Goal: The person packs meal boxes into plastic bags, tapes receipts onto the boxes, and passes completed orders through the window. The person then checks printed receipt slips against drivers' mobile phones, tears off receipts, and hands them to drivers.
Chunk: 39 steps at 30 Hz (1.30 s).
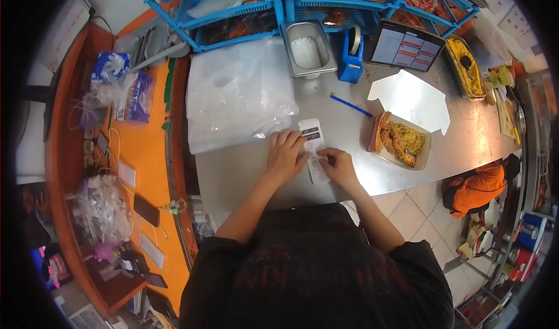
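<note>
A long white printed receipt (314, 154) with dark blocks near its top lies on the steel table in front of me. My left hand (285, 155) rests palm down at its left edge, fingers stretched out and slightly apart. At the right edge of the paper, my right hand (339, 167) has its thumb and index finger pinched on the receipt. To the right stands an open food box (402, 157) holding fried chicken (396, 135), noodles (412, 135) and a small red sachet (409, 158). A blue pen (351, 105) lies beyond the receipt.
Left of the receipt lies a stack of clear plastic bags (233, 96). At the back are a metal container (308, 48), a blue tape dispenser (350, 58), a tablet (406, 46) and blue racks (233, 14). A person in orange (478, 190) crouches at right.
</note>
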### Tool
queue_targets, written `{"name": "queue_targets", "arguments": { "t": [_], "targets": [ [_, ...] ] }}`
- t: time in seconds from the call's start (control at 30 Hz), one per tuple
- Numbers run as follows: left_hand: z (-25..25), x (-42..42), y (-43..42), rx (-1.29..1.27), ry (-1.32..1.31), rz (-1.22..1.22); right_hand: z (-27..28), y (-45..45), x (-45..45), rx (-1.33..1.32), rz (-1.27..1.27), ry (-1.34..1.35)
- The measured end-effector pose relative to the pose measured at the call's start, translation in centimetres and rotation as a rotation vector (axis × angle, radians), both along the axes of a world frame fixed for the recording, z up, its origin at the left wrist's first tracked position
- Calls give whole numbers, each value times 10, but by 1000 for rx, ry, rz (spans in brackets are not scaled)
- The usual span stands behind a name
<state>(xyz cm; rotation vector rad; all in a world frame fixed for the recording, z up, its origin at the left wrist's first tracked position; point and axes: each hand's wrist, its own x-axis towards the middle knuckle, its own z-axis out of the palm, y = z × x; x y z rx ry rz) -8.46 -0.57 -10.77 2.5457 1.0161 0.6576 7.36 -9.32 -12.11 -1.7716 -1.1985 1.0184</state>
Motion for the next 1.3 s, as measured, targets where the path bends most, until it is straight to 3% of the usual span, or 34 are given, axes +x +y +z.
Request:
{"name": "queue_targets", "arguments": {
  "t": [0.03,0.1,0.17,0.27,0.37,0.43,0.47,0.53,0.57,0.63,0.7,0.77,0.83,0.9,1.3],
  "targets": [
    [0,-2,-4,-26,55,-97,5,6,7,26,100,-112],
    [0,-3,-8,-51,67,-83,19,31,30,12,88,-708],
    [-4,-3,-9,-69,78,-68,32,65,54,46,-65,-893],
    [-10,-1,-8,-63,25,-37,18,95,78,-45,58,-1084],
    [-9,-2,-11,-95,80,-79,52,94,77,-71,200,-1124],
    [-5,0,-11,-104,102,-71,88,80,70,328,47,-796],
    [-5,0,-11,-116,101,-66,90,68,71,320,57,-794],
    [-6,2,-10,-84,126,-61,93,40,77,329,-33,-363],
    [-5,2,-11,-93,125,-58,74,29,71,298,-109,262],
    [1,2,-11,-117,116,-48,55,12,42,263,-222,707],
    [4,2,-9,-126,110,-50,35,-2,20,19,-363,757],
    [5,2,-9,-134,106,-52,28,-6,7,-47,-350,706],
    [4,3,-9,-124,115,-53,15,-10,3,23,-293,621],
    [5,3,-8,-132,108,-54,10,-5,-1,151,-277,328],
    [6,2,-8,-150,93,-60,9,-6,-11,104,-244,561]
  ]
}}
